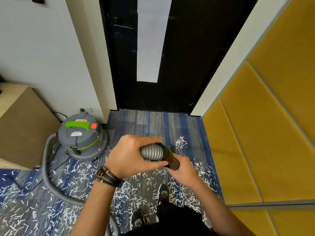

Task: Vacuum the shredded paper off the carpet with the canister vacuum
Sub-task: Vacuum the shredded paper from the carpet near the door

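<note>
Your left hand [129, 157] has a closed grip on the ribbed grey hose [151, 151], fingers curled round its last ribs. Your right hand [185, 171] grips the far end of the black cuff [167, 153] that the hose runs into. Both hands are up at waist level, above the floor, and no floor nozzle shows beyond the cuff.

The cuff should be rigid and smooth, so it may twist in the palm; take hold there to aim. The hose looks soft and springy. It will bend and drag rather than push, so treat the hand on it as a guide, not a lever. It loops down your left side and round to the canister vacuum [81, 135], which stands against the wall near the door [179, 65]. The canister looks bulky and probably too heavy to tow by the hose; lift it by its green handle [77, 125].

The shredded paper [76, 171] lies thick on the striped carpet [153, 123] around your shoes [163, 191] and to the left, thinner toward the door. The strips are light and will likely scatter under a fast pass.
</note>
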`<state>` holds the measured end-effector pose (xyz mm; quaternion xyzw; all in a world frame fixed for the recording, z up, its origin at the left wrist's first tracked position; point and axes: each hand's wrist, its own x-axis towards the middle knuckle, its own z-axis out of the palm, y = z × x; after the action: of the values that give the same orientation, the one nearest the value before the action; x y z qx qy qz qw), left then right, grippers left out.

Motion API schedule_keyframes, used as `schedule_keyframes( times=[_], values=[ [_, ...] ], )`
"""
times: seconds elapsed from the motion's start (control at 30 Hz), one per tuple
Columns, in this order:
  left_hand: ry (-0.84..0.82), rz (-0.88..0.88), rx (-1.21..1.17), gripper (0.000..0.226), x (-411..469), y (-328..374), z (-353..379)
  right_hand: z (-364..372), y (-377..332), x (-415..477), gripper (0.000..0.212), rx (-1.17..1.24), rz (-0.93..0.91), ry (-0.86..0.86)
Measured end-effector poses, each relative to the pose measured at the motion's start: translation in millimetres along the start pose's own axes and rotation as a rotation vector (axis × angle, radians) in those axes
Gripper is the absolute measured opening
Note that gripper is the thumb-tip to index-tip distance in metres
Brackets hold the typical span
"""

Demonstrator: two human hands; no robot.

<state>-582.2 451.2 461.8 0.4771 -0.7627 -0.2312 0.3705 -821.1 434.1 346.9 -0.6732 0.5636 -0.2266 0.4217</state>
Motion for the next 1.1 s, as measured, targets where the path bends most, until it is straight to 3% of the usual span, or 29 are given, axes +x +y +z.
schedule_keyframes(
  times=[0.13, 0.3, 0.53, 0.7, 1.1],
  values=[
    [-0.063, 0.029, -0.061, 0.056, 8, 4, 3, -2, 5, -8, 0.035, 0.023, -0.001, 0.021],
    [-0.020, 0.034, -0.016, 0.057, 18, 8, 5, -14, 4, 2, 0.037, -0.009, 0.014, 0.057],
    [-0.033, -0.001, 0.015, 0.053, 21, 0, 5, -11, 11, 17, 0.015, -0.021, -0.019, 0.032],
    [-0.097, -0.007, -0.065, 0.058, 24, 4, 6, -7, 20, 5, 0.028, 0.022, -0.013, 0.034],
    [-0.049, -0.010, 0.040, 0.056, 47, 3, 5, -20, 21, 35, 0.022, -0.001, -0.003, 0.099]
  ],
)
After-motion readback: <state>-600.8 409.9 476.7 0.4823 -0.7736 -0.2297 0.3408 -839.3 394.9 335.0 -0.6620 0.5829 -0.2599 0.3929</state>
